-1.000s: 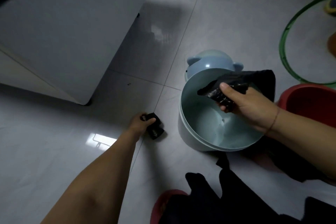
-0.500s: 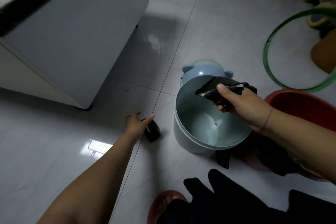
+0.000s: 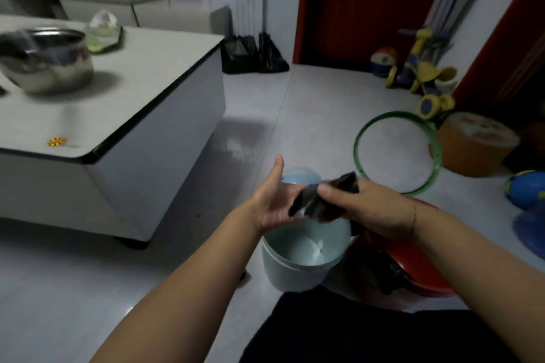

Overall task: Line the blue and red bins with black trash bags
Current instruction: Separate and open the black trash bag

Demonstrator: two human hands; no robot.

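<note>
The pale blue bin point(image 3: 295, 268) stands open and unlined on the floor below my hands. Its blue lid point(image 3: 300, 175) lies just behind it. My right hand point(image 3: 362, 209) is shut on a folded black trash bag point(image 3: 315, 203) held above the bin's mouth. My left hand point(image 3: 274, 200) is open, palm up, beside the bag's left end, fingers touching or almost touching it. The red bin point(image 3: 413, 271) sits to the right of the blue one, with black plastic draped at its near side; my right forearm hides part of it.
A low white table point(image 3: 132, 103) with a steel bowl point(image 3: 47, 62) stands at left. A green hoop point(image 3: 398, 153), an orange stool point(image 3: 474, 144), toys and a blue ball point(image 3: 525, 191) lie at right. Black bags point(image 3: 253, 54) rest by the far wall.
My left hand left the small black roll on the floor and rose to the bag. My right hand lifted the bag higher. The view tilted up, showing the room.
</note>
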